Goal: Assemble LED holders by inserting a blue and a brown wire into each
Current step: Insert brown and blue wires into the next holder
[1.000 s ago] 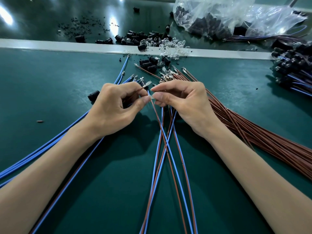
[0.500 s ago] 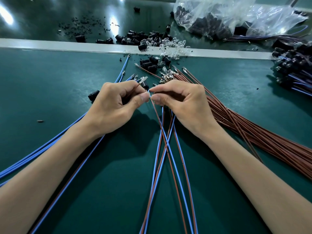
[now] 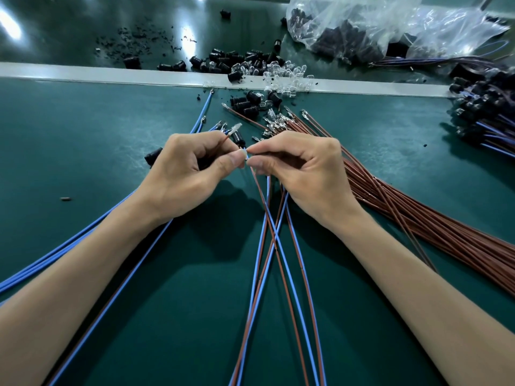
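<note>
- A clear plastic bag [image 3: 390, 26] is lying at the far right of the table [image 3: 83, 140], holding black holders; loose holders [image 3: 245, 103] and clear LEDs [image 3: 287, 73] are scattered beside it.
- The left hand [image 3: 189, 174] is pinching a small clear LED piece [image 3: 243, 156] between thumb and forefinger.
- The right hand [image 3: 301, 168] is pinching a wire end, touching that piece.
- Blue and brown wires [image 3: 276, 246] are trailing down from the fingers.
- A brown wire bundle [image 3: 418, 218] is lying just right of the right hand.

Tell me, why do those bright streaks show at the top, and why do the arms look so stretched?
Head view: the streaks are overhead-light glare on the glossy dark surface beyond the pale strip; the green mat barely reflects. The wide lens bows that strip and swells the forearms near the bottom edge. Left hand and right hand cast soft shadows toward the viewer. Focus looks sharp.
</note>
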Demonstrator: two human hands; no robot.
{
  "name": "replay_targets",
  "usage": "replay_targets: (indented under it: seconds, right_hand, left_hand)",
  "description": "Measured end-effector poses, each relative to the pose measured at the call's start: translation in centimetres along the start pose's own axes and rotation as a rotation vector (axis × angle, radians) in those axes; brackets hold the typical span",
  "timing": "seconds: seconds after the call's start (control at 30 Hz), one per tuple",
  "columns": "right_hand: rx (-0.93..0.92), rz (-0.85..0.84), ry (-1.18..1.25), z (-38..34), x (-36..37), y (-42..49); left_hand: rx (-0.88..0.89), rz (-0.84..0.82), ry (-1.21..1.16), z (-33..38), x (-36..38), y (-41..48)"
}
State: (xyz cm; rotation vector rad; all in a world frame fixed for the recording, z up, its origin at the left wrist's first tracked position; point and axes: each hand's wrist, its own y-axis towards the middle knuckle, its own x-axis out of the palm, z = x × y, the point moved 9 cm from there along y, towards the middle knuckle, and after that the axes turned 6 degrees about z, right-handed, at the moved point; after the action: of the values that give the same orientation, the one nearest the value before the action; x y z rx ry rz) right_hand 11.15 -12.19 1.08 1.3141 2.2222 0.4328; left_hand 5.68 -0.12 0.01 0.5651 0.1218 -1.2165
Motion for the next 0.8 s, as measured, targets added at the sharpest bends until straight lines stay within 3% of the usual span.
replay_targets:
  seconds: [0.8]
  right_hand:
    - [-0.138,-0.066,-0.170,-1.2,1.0,-0.1]
  left_hand:
    - [0.151,0.091,0.130,1.4,-0.6,-0.1]
